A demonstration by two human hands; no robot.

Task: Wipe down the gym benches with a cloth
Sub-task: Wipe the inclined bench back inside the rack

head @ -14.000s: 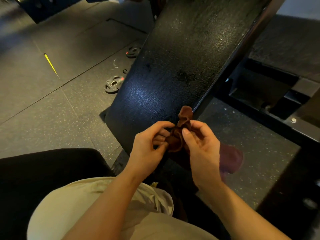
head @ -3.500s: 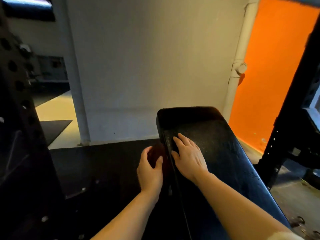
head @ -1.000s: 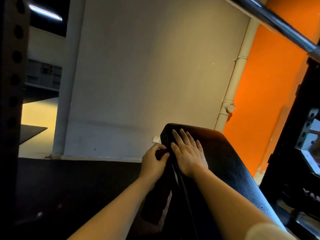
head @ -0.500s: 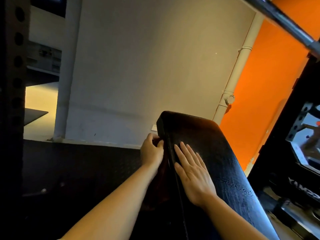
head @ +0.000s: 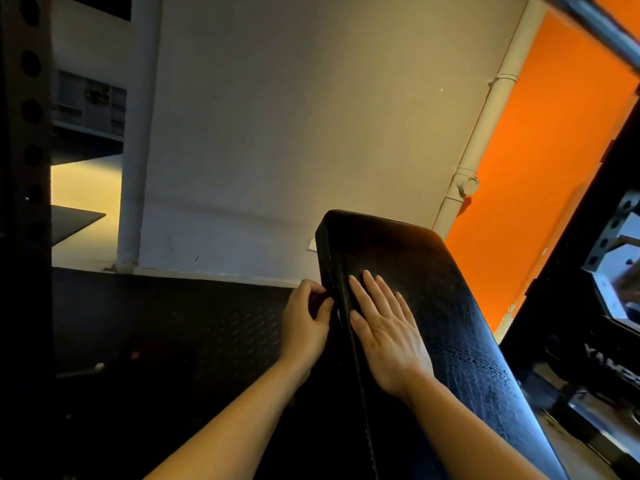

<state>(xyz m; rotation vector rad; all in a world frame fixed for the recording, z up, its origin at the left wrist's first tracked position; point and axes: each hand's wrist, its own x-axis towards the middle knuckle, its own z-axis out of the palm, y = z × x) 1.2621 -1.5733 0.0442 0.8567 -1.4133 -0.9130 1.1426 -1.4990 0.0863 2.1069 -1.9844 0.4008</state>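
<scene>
A black padded gym bench (head: 446,296) slopes up from the lower right to its far end near the middle of the view. My right hand (head: 388,330) lies flat on the pad's top, fingers straight, close to the left edge. My left hand (head: 304,323) is against the bench's left side face, fingers curled round a dark reddish cloth (head: 317,299). Only a small dark part of the cloth shows between thumb and fingers; the rest is hidden in shadow.
A black perforated rack upright (head: 24,168) stands at the far left and another rack post (head: 588,258) at the right. A steel barbell (head: 595,26) crosses the top right corner. Dark rubber flooring (head: 166,323) lies left of the bench, below a pale wall and an orange wall.
My left hand with the cloth has slid a little back down the bench's side from near the top corner. My right hand stays flat on the pad. The view has shifted slightly.
</scene>
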